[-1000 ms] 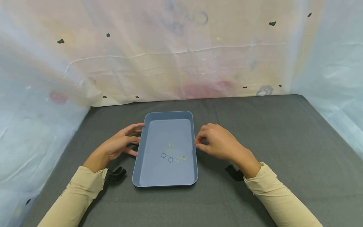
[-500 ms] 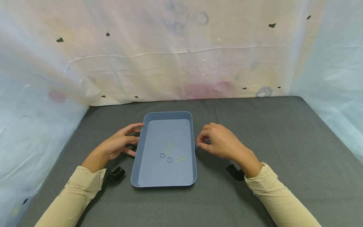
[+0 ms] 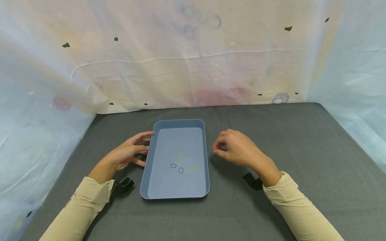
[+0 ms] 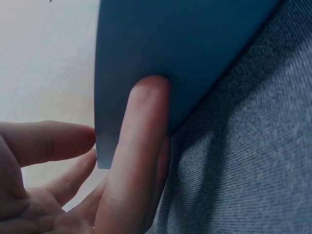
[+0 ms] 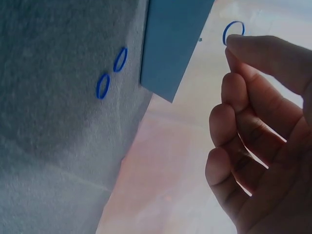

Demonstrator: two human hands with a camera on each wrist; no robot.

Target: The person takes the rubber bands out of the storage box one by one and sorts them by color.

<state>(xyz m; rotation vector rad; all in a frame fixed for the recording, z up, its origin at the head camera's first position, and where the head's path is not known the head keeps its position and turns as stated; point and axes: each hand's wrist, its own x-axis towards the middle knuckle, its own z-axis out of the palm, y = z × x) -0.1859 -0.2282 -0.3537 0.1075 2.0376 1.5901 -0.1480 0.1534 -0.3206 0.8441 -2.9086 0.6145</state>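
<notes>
Leftmost is my left hand [image 3: 125,152], its fingers loosely spread and holding nothing, tips against the outer wall of the blue-grey tray [image 3: 175,187]. That light touch seems right to me: enough to steady the tray without tilting it and sliding what lies inside. On its floor sit two dark blue bands [image 3: 173,165] and four yellow bands [image 3: 181,154], the rightmost two yellow ones touching or nearly so.

Just past the right wall, thumb and forefinger of my right hand [image 3: 236,147] are closed in a pinch on a single blue band [image 5: 233,33], with the other fingers curled in behind. I have it by its lower edge, and it looks clear of the tabletop [image 3: 286,150]. Best to pinch gently, so that the thin loop neither buckles nor springs away, and to hold it free of the rim. Beside the tray, two loose blue bands [image 5: 120,59] lie on the tabletop, near each other but apart.
</notes>
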